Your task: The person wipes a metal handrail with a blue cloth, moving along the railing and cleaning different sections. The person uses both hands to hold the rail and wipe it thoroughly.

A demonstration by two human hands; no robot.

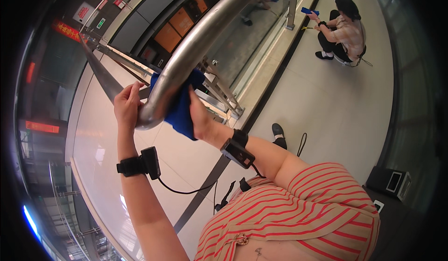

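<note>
A thick metal handrail [196, 40] curves from the top of the view down to a bend in front of me. My right hand [203, 115] presses a blue cloth [182, 117] to the rail's underside and far side; part of the cloth shows on both sides of the tube. At the bend, my left hand [128, 105] rests against the rail with curled fingers; whether it grips the tube is hidden. Both wrists wear black straps with small boxes, and a cable runs from the left one [150, 163].
Glass panels on metal posts [292, 5] stand below the handrail. At the upper right, another person [346, 33] squats on the tiled floor with a blue object [309, 11] in one hand. A black box-shaped thing [385, 182] and a white phone-like item [378, 205] are at lower right.
</note>
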